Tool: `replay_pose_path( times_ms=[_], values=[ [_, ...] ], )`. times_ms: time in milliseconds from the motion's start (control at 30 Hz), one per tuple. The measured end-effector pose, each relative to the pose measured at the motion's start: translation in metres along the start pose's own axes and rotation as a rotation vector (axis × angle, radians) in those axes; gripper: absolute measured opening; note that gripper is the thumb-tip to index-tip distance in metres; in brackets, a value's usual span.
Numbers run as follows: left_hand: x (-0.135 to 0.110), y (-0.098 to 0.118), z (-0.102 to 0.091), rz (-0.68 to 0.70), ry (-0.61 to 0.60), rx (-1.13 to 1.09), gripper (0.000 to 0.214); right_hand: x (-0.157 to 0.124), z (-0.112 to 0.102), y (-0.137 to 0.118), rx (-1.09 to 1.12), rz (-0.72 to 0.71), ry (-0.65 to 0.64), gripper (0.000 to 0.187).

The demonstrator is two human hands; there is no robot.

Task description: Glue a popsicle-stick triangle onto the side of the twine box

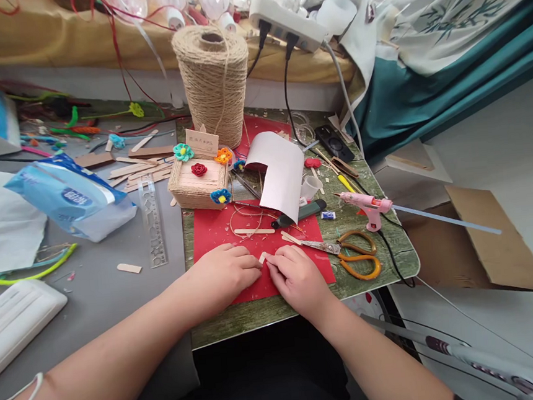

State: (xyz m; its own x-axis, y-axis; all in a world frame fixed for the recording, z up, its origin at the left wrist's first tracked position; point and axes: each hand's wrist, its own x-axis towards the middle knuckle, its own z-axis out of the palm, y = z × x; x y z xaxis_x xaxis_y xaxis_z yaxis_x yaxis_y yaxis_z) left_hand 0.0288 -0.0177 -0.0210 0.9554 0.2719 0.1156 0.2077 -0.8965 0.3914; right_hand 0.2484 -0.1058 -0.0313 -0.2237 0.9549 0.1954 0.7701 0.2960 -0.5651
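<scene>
My left hand (228, 272) and my right hand (296, 278) rest on the red mat (213, 229), fingertips meeting. Both pinch a small pale wooden stick piece (263, 257) between them. Orange-handled scissors (353, 253) lie just right of my right hand. Another wooden stick (253, 231) and twine scraps lie on the mat just beyond my fingers. A twine-wrapped box (198, 182) with small flowers on it stands farther back.
A big jute twine spool (213, 80) stands at the back. A pink glue gun (367, 205), a curled white card (280, 171), a utility knife (301, 213), a clear ruler (152, 219), a wipes packet (67, 195) and loose sticks (137, 164) surround the mat. Cardboard (485, 243) lies right.
</scene>
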Motion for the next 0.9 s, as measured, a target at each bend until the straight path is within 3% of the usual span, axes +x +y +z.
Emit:
replay_pose_path(
  times_ms=[200, 900],
  values=[
    [0.0019, 0.0005, -0.0013, -0.002, -0.033, 0.026, 0.015, 0.0003, 0.0005, 0.0016, -0.033, -0.016, -0.025, 0.023],
    [0.0036, 0.0007, 0.0005, 0.015, 0.002, 0.084, 0.021, -0.0067, 0.0001, 0.0073, 0.079, 0.021, 0.111, 0.016]
  ],
)
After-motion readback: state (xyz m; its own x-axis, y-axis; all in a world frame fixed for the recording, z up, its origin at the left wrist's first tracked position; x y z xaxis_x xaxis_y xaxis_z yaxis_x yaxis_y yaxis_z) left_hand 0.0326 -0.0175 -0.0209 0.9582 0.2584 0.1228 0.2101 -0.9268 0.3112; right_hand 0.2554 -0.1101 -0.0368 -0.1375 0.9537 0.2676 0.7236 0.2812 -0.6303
